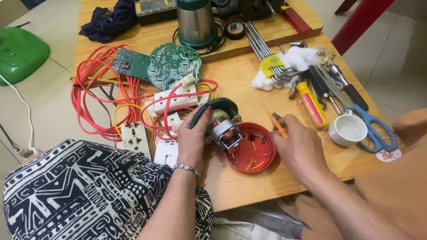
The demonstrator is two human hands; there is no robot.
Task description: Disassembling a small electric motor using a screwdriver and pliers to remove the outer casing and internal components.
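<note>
Patterned fabric (84, 202) nearest, left of red base (251, 150) | left hand (194, 138) clamped on small motor (222, 127) over base's left rim | right hand (295, 146) pinching orange-handled tool (277, 125) at base's right rim | step, judged: working on motor's mounting | next: steady tool tip placement.

Bare forearms, no sleeves. Left hand (192, 140): beaded silver bracelet at wrist. Right hand (301, 145): no rings or bands. Black-and-white patterned garment over lap.

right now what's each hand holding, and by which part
Left hand grips the small motor by its dark green end cap. Right hand pinches an orange-handled tool near its lower end.
</note>
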